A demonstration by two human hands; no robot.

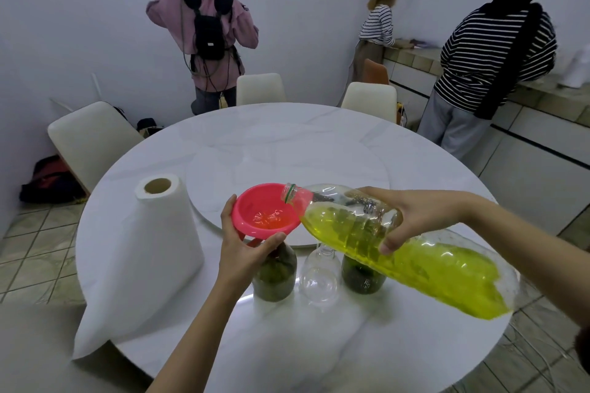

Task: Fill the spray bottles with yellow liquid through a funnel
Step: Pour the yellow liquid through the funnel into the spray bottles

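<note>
Pouring yellow liquid (415, 262) into pink funnel (266, 212) — no readable labels.

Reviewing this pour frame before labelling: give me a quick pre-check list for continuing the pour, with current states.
1. Pink funnel seated over the left dark bottle: cannot tell, the left hand hides the neck.
2. Left hand steadying the funnel rim: ok.
3. Big bottle mouth over the funnel bowl: ok.
4. Right hand gripping the big bottle: ok.
5. Funnel not overfull: ok, liquid pooled low.
6. Clear empty bottle standing under the tilted bottle, clearance: cannot tell.
</note>
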